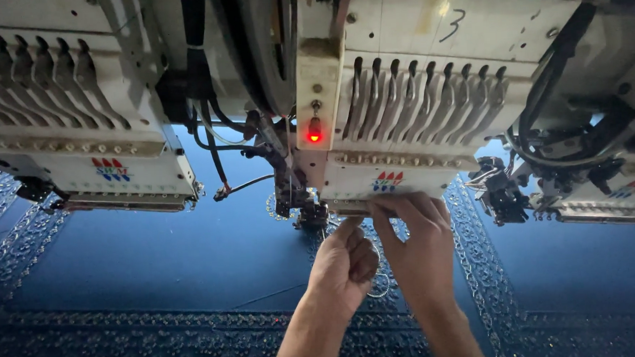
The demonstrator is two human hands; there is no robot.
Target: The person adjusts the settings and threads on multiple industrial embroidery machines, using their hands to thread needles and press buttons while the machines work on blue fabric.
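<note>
Hands met just under the middle embroidery head (394,116), at the needle area along its lower edge. The left hand (345,260) was loosely curled, its fingers folded in and the thumb stretched up toward 12 o'clock; whether it pinched a thread could not be told. The right hand (416,242) lay just beside it at 3 o'clock, its fingers bent over and pressed up against the bottom strip of the head, near the small coloured emblem; what it held, if anything, was hidden behind the fingers.

From both hands the needle area lay at 12 o'clock, straight ahead and slightly higher. The right hand was the nearer, already touching the casing, while the left sat a little lower, at about 7 o'clock from it. The dark presser-foot assembly (311,213) hung at 10 o'clock from the left thumb, close but apart. The row of needles ran along a 9-to-3 line, crosswise to the forearms.

A red lamp (314,136) glowed on the head's left post. Beneath lay the blue fabric (155,259) with silvery embroidered borders (485,264), stretched flat. Another head (90,125) stood at 10 o'clock, well apart.
</note>
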